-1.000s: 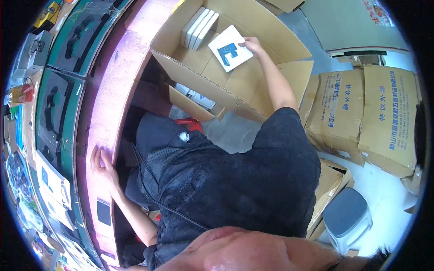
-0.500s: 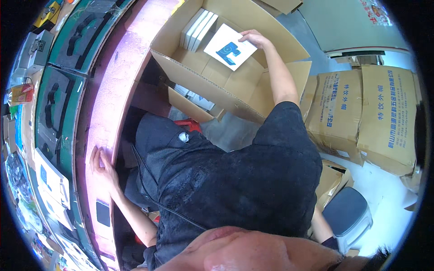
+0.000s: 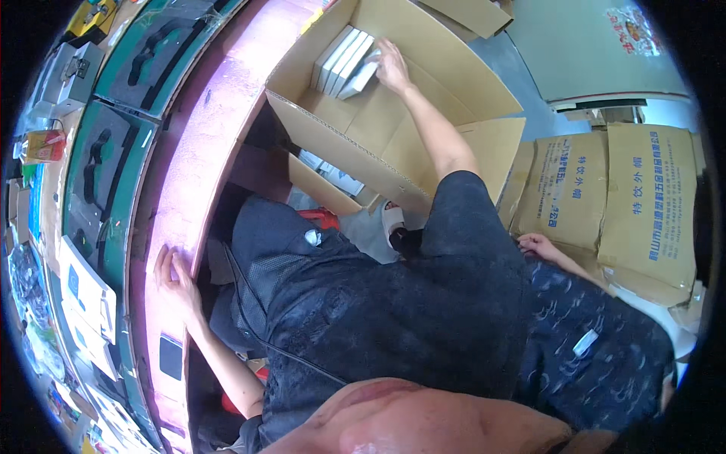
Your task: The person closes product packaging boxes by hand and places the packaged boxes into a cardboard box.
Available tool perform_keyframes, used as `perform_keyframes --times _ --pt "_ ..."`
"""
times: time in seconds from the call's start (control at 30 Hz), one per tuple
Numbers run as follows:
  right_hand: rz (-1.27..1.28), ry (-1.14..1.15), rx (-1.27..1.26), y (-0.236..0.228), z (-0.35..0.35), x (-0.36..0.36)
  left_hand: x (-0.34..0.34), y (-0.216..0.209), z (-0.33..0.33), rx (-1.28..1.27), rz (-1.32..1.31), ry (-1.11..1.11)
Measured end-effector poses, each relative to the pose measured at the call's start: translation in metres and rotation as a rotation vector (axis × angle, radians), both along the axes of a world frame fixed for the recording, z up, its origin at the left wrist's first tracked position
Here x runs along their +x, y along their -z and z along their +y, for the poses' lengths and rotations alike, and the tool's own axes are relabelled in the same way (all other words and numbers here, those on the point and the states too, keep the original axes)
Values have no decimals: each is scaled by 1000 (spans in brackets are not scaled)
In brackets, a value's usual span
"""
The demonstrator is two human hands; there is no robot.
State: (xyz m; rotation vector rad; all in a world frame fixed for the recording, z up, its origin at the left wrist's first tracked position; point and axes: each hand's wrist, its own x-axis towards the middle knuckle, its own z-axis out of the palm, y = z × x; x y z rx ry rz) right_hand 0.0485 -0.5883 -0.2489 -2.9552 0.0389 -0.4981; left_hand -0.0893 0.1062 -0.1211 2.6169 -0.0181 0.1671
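Note:
Inside a large open cardboard carton [image 3: 340, 125], my right hand [image 3: 392, 68] grips a flat white box [image 3: 361, 80] by its upper edge. That box leans tilted beside a row of similar white boxes [image 3: 333, 60] standing on edge at the carton's left end. My fingertips are partly hidden behind the box's edge. My left hand [image 3: 178, 284] lies on the pink bench edge [image 3: 170, 234], fingers apart and nothing in them. A dark phone [image 3: 171, 356] rests on the same strip, nearer to me than the hand.
Another person in a dark patterned garment [image 3: 597, 340] stands close at my right, one hand [image 3: 535, 244] near large sealed cartons [image 3: 650, 204]. Under the big carton's near side sits a smaller open carton [image 3: 321, 178] with white items. Green trays [image 3: 83, 219] line the left.
My right hand has carried the white box leftward and down beside the standing row. The other person has come into view at the right, where a stool was showing. My left hand stays put.

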Motion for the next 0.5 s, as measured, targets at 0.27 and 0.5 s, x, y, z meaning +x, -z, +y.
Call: perform_keyframes --times 0.27,0.5 --pt "189 780 690 75 -14 29 13 2 -8 -35 -35 60" --pt "170 617 1311 105 27 44 1 -12 -6 -16 -11 6"
